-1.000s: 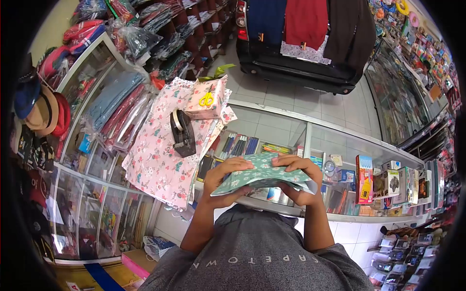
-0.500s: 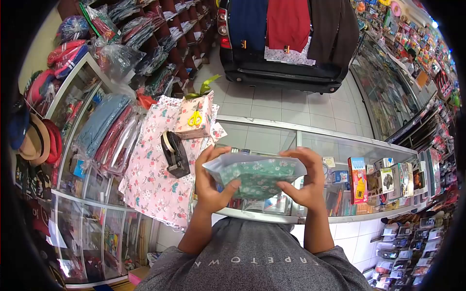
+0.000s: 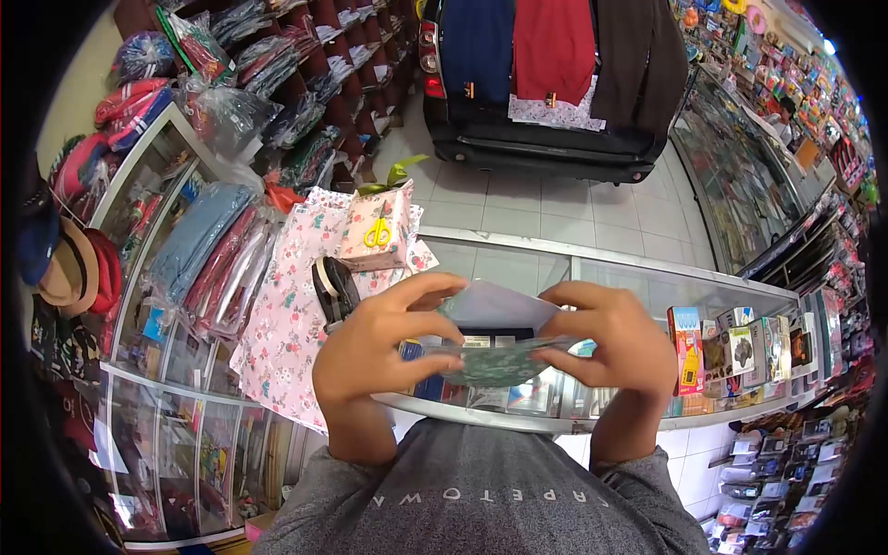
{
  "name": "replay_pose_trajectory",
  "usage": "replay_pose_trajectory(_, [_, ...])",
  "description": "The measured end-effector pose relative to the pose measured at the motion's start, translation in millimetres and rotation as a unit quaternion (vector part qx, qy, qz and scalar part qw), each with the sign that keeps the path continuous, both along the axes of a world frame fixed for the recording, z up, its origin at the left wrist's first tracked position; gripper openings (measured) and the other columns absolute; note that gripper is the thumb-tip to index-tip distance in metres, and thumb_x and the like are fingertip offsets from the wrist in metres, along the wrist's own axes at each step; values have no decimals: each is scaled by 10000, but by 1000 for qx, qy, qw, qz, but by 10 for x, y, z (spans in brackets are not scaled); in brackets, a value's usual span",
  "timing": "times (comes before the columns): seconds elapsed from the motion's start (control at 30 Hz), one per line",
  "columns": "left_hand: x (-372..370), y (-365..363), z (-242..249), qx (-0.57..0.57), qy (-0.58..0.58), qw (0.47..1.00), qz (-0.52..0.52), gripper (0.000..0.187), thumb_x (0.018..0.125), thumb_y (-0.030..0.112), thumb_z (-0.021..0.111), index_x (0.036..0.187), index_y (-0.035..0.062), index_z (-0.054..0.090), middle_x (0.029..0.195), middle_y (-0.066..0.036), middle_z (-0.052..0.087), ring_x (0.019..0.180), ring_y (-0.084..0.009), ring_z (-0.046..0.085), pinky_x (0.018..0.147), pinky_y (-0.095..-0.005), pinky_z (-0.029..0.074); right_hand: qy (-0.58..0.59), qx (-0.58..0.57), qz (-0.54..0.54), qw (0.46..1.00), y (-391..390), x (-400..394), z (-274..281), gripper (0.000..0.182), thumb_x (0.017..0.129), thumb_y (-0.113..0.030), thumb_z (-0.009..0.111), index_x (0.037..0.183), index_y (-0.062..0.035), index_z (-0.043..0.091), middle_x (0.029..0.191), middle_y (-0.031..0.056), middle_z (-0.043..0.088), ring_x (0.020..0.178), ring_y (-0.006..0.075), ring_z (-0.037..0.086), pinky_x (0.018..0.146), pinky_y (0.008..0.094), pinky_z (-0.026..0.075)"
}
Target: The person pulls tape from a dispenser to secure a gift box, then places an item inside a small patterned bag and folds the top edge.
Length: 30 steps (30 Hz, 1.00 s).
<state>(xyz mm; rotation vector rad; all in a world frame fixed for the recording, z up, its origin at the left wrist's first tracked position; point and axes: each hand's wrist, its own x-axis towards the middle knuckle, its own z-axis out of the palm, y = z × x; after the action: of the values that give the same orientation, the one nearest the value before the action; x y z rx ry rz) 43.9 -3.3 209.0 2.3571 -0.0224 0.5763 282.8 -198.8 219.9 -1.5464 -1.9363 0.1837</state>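
Between my hands is a green floral paper piece (image 3: 499, 365) with a whitish inner side, its two layers spread apart at the top. My left hand (image 3: 388, 342) pinches its left side between thumb and fingers. On the right side, my right hand (image 3: 610, 338) grips it the same way. Left of my left hand a black tape dispenser (image 3: 334, 289) stands on pink floral paper (image 3: 277, 324). Behind it, yellow scissors (image 3: 377, 233) lie on a box wrapped in pink floral paper (image 3: 356, 242), with a green ribbon (image 3: 398, 173) at its back.
A glass display counter (image 3: 629, 264) runs beneath my hands, with boxed goods (image 3: 686, 347) at its right. Plastic-wrapped clothes (image 3: 199, 236) lie at the left. Beyond the counter, trousers hang over the back of a black vehicle (image 3: 546, 153).
Both hands have come up closer to the camera, and their fingers have curled over the paper's sides. The green paper's layers have parted wider, and its white inside shows more.
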Motion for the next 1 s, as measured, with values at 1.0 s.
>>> replay_pose_trajectory(1.0, [640,315,185,81,-36,996,6,222,750,112,860,916,17,749,1185,-167,730,1239,-385,655,1070,-469,482,122,137,9,983,397,496,-147,199,755,-157,861,856,-12,771,1126,134,746,1111,339,657,888,455,537])
